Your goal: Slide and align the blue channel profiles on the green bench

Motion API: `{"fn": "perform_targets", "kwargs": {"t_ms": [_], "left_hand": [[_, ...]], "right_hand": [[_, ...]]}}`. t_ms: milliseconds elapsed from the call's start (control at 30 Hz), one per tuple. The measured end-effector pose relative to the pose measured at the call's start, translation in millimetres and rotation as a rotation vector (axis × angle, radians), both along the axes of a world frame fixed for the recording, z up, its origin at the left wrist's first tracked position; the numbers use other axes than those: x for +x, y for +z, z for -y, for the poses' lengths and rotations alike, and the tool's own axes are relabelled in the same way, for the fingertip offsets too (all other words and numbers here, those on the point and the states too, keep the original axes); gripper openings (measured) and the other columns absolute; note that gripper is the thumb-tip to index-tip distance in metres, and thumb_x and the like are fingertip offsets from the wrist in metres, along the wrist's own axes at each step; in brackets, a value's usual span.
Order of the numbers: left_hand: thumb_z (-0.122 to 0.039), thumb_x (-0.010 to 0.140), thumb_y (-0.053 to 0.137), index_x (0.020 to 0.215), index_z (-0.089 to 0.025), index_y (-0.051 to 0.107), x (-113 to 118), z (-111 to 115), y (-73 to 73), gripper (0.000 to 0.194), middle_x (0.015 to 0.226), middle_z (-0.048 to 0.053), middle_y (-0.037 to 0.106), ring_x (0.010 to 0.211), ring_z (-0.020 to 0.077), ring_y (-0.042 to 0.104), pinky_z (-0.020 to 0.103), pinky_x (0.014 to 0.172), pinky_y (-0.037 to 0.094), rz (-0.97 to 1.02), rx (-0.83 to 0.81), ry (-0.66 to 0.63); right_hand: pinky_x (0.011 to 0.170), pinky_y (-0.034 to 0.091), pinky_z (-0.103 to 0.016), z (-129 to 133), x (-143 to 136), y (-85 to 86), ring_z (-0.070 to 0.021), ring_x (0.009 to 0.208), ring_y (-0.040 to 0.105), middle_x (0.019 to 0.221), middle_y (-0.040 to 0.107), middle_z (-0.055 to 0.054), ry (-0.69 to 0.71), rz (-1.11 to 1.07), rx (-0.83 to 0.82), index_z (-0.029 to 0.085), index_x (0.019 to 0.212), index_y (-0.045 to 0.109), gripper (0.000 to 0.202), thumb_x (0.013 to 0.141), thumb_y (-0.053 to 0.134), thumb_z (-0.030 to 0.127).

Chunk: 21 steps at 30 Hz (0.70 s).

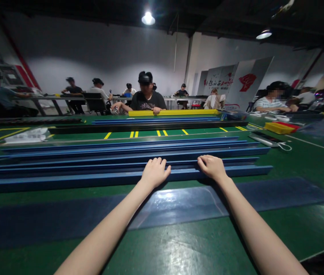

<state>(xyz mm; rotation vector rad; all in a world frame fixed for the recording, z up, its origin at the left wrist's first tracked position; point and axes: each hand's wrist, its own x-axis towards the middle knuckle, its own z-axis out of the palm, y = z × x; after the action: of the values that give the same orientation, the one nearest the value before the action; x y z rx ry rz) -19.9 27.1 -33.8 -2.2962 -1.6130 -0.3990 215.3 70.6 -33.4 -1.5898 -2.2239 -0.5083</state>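
Long blue channel strips lie side by side across the green table. My left hand [155, 172] is curled over the nearest blue channel [64, 182], thumb toward the right. To the right, my right hand [212, 167] bends its fingers over the same channel, its thumb pointing left. Part of the channel shows between the two hands, and the fingertips are partly hidden behind its edge. Closer to me, below both hands, a flat translucent sheet [179, 208] stretches across the table and reflects the lamp light.
Beyond lie more blue channels [127, 148], a long black strip [150, 126] and a yellow strip [176, 113], touched by a person [147, 97] opposite. A phone-like device [266, 138] with a white cable and a yellow tray [278, 128] are at right; crumpled plastic [27, 135] lies left.
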Motion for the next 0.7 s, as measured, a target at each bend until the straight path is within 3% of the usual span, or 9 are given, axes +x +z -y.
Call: {"fn": "perform_targets", "kwargs": {"t_ms": [133,233,700], "left_hand": [[-0.036,0.087,0.028,0.1,-0.012,0.055,0,0,-0.3,0.039,0.09,0.01,0.059,0.086,0.023,0.052,0.034,0.073,0.035,0.001,0.006,-0.004],[-0.036,0.087,0.028,0.1,-0.012,0.056,1,1,0.3,0.039,0.089,0.011,0.059,0.085,0.0232,0.052,0.034,0.072,0.035,0.013,0.005,-0.008],[-0.035,0.085,0.032,0.094,-0.015,0.058,-4,1,3.6,0.034,0.09,0.011,0.061,0.085,0.0236,0.054,0.034,0.071,0.035,0.02,-0.025,0.035]], "right_hand": [[0.055,0.029,-0.023,-6,34,-4.6,-0.0159,0.075,0.059,0.078,0.067,-0.003,-0.182,-0.092,0.022,0.02,0.073,0.065,0.038,0.082,0.033,0.036],[0.055,0.03,-0.023,-6,44,-4.8,-0.0161,0.08,0.058,0.081,0.067,-0.002,-0.189,-0.098,-0.025,0.022,0.078,0.066,0.035,0.081,0.034,0.038],[0.049,0.027,-0.024,1,17,-3.9,-0.018,0.062,0.061,0.068,0.067,-0.008,-0.26,-0.06,0.044,0.016,0.059,0.066,0.044,0.082,0.03,0.029]]}}
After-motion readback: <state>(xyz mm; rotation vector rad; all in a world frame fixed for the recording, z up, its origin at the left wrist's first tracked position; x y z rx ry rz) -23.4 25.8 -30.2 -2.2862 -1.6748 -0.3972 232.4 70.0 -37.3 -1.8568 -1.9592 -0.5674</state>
